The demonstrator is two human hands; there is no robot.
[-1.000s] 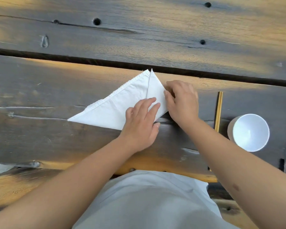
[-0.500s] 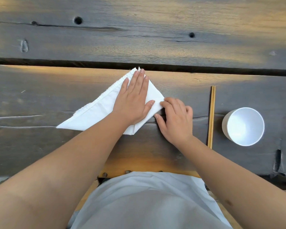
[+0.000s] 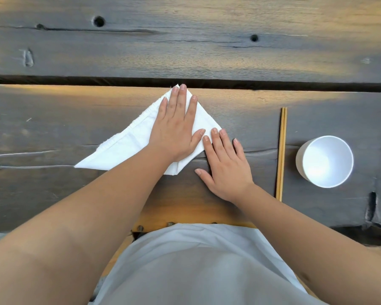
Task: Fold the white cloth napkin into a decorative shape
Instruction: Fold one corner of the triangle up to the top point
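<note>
Napkin (image 3: 128, 146) lies on bench (image 3: 53, 119), well left of chopsticks (image 3: 281, 155) & bowl (image 3: 323, 161), just this side of the gap between planks. Left hand (image 3: 176, 128) is flat on its right half, fingers (image 3: 182, 95) straight & a little spread, middle tip at the far apex. Right hand (image 3: 226, 166) is flat too, fingers straight & slightly apart; tips touch the napkin's right corner, palm on bare wood. Neither hand grips anything.

Step looks like creasing the right flap. To do it well: keep left palm pinning the layers, run right fingertips along the fold w/ firm even pressure, edges kept lined up so the flap doesn't skew.

Shape is roughly a triangle: apex points away from the person, long axis runs from that apex diagonally down to the left tip, farthest from the chopsticks.
</note>
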